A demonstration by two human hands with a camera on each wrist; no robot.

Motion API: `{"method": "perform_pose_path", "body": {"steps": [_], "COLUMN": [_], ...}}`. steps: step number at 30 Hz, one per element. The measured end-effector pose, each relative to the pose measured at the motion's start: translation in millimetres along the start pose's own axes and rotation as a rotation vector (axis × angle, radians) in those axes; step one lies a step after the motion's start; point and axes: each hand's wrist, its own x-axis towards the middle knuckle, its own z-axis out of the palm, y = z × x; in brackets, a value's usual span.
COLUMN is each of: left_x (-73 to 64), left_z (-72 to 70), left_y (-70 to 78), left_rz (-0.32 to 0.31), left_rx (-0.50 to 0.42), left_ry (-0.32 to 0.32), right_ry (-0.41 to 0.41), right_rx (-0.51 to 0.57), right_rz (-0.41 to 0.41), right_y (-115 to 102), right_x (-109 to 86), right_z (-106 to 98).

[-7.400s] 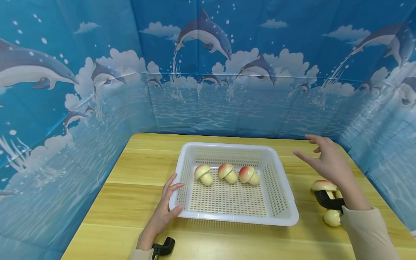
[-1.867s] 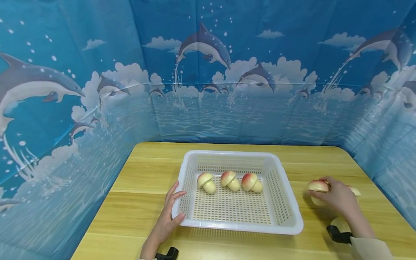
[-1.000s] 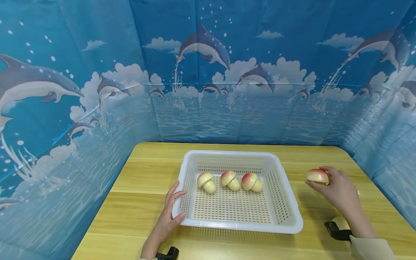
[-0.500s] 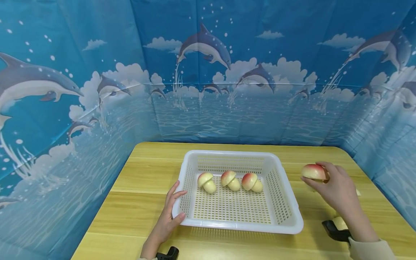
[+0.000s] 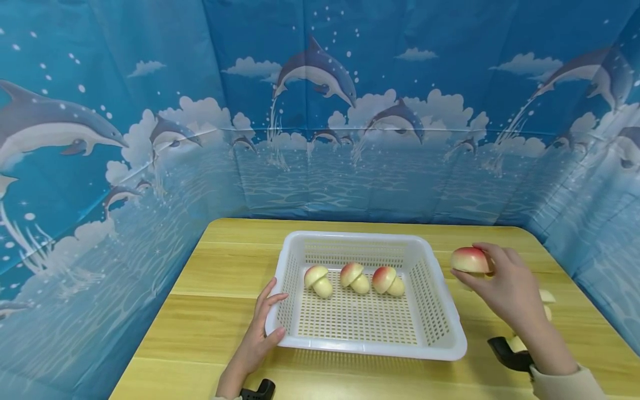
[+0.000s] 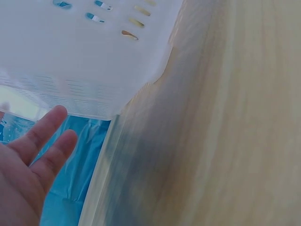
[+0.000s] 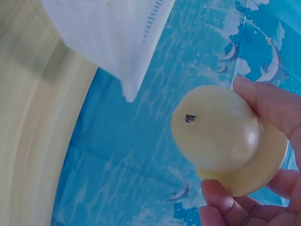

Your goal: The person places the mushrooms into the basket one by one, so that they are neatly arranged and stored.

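Observation:
A toy mushroom (image 5: pixel 470 260) with a red-and-cream cap is above the table, right of the white basket. My right hand (image 5: pixel 510 283) grips it between thumb and fingers. Its rounded pale stem end, with a small dark mark, faces the camera in the right wrist view. My left hand (image 5: pixel 255 328) rests on the left rim of the white plastic basket (image 5: pixel 370 349), fingers fairly straight and spread. Inside the basket lie three similar mushrooms: a left one (image 5: pixel 318 281), a middle one (image 5: pixel 355 278) and a right one (image 5: pixel 388 281).
More pale mushroom toys (image 5: pixel 546 300) lie on the wooden table (image 5: pixel 210 300) at the right, partly hidden by my right hand and wrist. A blue dolphin-print curtain (image 5: pixel 320 178) surrounds the back and sides.
Over the last two seconds my right hand has taken hold of the mushroom, raised it and carried it left toward the basket. My left hand and the basket stay in place.

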Motion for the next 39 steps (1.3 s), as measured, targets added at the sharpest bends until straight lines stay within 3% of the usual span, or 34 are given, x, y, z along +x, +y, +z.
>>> {"method": "perform_pose_path", "body": {"steps": [15, 23, 39], "left_x": [0.2, 0.5, 0.0], "left_z": [0.8, 0.2, 0.4], "left_y": [-1.1, 1.7, 1.5], "left_rz": [-0.011, 0.001, -0.028], "left_rx": [-0.004, -0.006, 0.011], "left_ry": [0.000, -0.005, 0.002], "right_ry": [0.053, 0.109, 0.004], "right_rx": [0.001, 0.029, 0.080], "right_rz": [-0.137, -0.277, -0.368], "right_y": [-34.8, -48.1, -85.3], "right_x": [5.7, 6.1, 13.3], "right_z": [4.0, 12.7, 27.2]}}
